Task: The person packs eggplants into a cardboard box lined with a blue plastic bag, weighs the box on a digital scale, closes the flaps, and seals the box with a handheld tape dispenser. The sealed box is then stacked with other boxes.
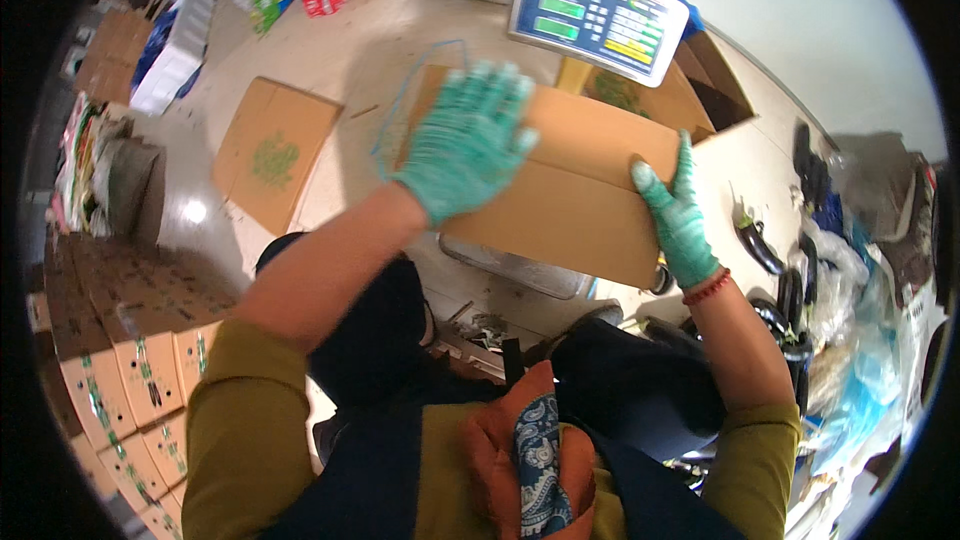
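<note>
A brown cardboard box (555,202) lies before me, closed on its upper side with a seam running across. It overlaps a metal scale platform (517,270), whose near edge shows below it. My left hand (469,142), in a green knitted glove and blurred, is spread flat over the box's left end; whether it presses down I cannot tell. At the right end my right hand (679,214), gloved alike, grips the box, thumb on top and fingers along the side. Beyond the box stands the scale's display (600,19), its green screens lit.
Loose eggplants (757,240) and plastic bags (862,360) lie at right. An open carton (712,82) stands behind the display. Left are a flat cardboard piece (277,154), a white foam box (174,52) and stacked cartons (146,375). A blue strap (397,109) loops on the floor.
</note>
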The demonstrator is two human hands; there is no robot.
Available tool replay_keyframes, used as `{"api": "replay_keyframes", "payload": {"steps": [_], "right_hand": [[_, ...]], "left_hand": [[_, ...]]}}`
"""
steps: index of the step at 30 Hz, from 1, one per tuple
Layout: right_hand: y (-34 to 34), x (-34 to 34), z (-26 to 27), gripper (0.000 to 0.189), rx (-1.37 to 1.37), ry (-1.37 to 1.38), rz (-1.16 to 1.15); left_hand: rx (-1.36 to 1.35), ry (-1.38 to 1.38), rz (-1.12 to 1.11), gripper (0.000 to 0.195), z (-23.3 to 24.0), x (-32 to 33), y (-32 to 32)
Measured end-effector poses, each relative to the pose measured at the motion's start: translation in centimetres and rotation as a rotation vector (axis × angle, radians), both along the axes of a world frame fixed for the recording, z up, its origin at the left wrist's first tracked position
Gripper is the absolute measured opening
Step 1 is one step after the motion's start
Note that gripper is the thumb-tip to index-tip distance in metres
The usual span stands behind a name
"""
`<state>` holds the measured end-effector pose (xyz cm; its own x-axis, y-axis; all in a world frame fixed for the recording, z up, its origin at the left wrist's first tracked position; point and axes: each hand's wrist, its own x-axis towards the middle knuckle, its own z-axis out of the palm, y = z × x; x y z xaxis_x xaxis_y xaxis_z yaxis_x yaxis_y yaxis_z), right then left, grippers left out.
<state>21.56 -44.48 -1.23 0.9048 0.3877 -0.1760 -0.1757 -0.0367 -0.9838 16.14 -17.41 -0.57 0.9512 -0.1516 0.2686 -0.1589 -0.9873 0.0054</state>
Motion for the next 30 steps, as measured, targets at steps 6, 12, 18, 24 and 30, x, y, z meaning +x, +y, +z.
{"api": "replay_keyframes", "payload": {"steps": [6, 12, 18, 24, 30], "right_hand": [[1.2, 0.3, 3.2, 0.088, -0.912, -0.786, 0.044], [3.7, -0.4, 4.7, 0.074, -1.08, -1.074, 0.516], [4.4, 1.9, 5.7, 0.082, -1.133, -0.866, 0.329], [0.9, 1.6, 4.2, 0.089, -1.141, -0.857, 0.469], [-13.2, 6.3, -7.5, 0.047, -0.624, -0.444, 0.095]], "left_hand": [[-0.078, -0.003, -0.013, 0.057, -1.1, 0.4, -2.1], [-0.053, 0.01, -0.033, 0.056, -0.6, 0.5, -1.8], [-0.009, 0.015, -0.046, 0.054, 0.0, 0.6, -2.2], [0.039, 0.021, -0.2, 0.053, 0.0, 0.1, -2.0], [0.008, 0.054, -0.226, 0.054, 0.3, 0.6, -2.4]]}}
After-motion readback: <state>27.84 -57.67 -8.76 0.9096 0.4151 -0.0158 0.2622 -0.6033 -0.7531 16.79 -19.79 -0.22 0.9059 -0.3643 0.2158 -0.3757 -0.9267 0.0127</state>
